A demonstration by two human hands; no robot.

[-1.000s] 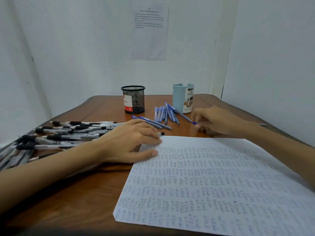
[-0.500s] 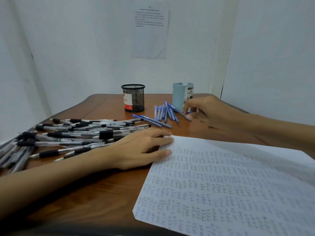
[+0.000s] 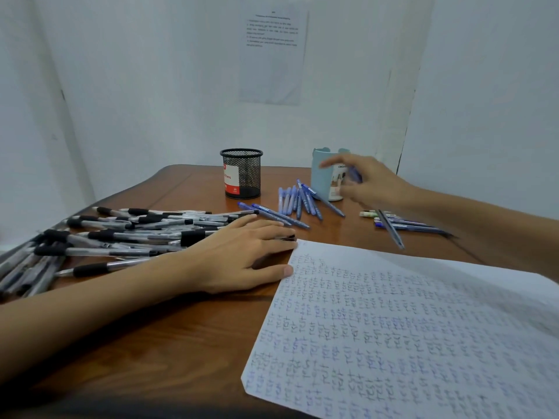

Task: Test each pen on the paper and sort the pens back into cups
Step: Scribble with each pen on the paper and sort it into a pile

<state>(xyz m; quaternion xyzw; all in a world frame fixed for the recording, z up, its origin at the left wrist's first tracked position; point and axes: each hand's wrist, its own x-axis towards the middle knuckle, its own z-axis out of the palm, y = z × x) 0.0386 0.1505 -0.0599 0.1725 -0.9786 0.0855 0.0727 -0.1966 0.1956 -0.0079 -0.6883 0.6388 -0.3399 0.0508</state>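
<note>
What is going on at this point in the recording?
A person is working through pens at a wooden table. The right hand, blurred, holds a blue pen in front of the light blue cup. The left hand lies flat at the corner of the paper, which is covered in test scribbles. Black pens are piled on the left. No pens stick out of the mesh cup.

A printed notice (image 3: pixel 273 52) hangs on the white wall (image 3: pixel 151 86).

Paper (image 3: pixel 423 328): "test" repeated; mesh cup (image 3: pixel 242 176) label: "Pens".
</note>
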